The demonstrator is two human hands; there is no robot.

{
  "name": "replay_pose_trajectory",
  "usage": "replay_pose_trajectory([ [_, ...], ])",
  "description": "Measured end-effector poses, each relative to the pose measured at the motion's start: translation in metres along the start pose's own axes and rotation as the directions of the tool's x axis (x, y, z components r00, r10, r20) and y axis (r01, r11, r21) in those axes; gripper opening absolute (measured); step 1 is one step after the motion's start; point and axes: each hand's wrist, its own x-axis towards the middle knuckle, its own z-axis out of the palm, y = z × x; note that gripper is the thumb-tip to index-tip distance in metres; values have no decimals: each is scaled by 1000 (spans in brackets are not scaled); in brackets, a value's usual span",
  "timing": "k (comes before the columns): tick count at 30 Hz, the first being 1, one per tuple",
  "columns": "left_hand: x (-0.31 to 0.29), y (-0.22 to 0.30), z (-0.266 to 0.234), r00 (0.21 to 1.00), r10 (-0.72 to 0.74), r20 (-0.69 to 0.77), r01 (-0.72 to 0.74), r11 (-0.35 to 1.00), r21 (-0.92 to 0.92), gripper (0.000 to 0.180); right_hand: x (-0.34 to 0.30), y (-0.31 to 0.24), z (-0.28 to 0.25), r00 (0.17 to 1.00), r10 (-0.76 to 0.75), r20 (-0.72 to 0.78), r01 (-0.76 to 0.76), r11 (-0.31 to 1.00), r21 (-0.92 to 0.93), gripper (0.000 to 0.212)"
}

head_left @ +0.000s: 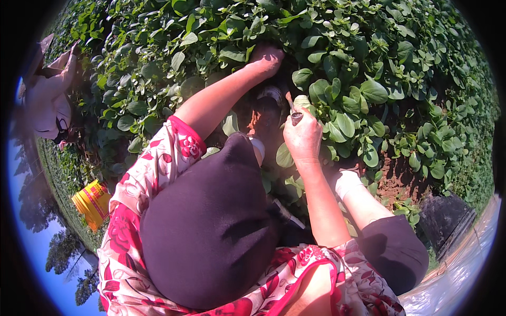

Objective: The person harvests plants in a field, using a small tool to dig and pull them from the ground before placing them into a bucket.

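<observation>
Green leafy plants (pixel 337 68) cover almost all the ground of an open field under strong sunlight, and some reddish-brown soil (pixel 392 176) shows between the rows. At the far left another person (pixel 47 95) in light clothes bends over the same plants, and a yellow bucket (pixel 92 203) stands on the ground near the lower left. The person wearing the camera has a red and white flowered shirt (pixel 158 168) and something dark, a cloth or a cap (pixel 211 231), fills the middle of the view. The left hand (pixel 266 58) reaches forward into the leaves; its fingers are hidden under the foliage, so I cannot tell if it grips anything. The right hand (pixel 303 137) is closed in a fist around a small tool (pixel 292 108), probably a knife, whose thin handle and dark end stick up above the knuckles. This tool is just beside the leaves, to the right of the left forearm and above a patch of bare dark soil.
</observation>
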Motion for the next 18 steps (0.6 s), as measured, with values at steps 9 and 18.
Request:
replay_pose_trajectory([
  [9, -33, 13, -7, 944, -143, -299, 61, 962, -267, 20, -13, 33, 18, 982, -105, -156, 85, 988, -129, 27],
  [18, -33, 40, -54, 992, -57, -110, 38, 986, -162, 20, 11, 40, 32, 983, -42, -179, 19, 992, -128, 25],
])
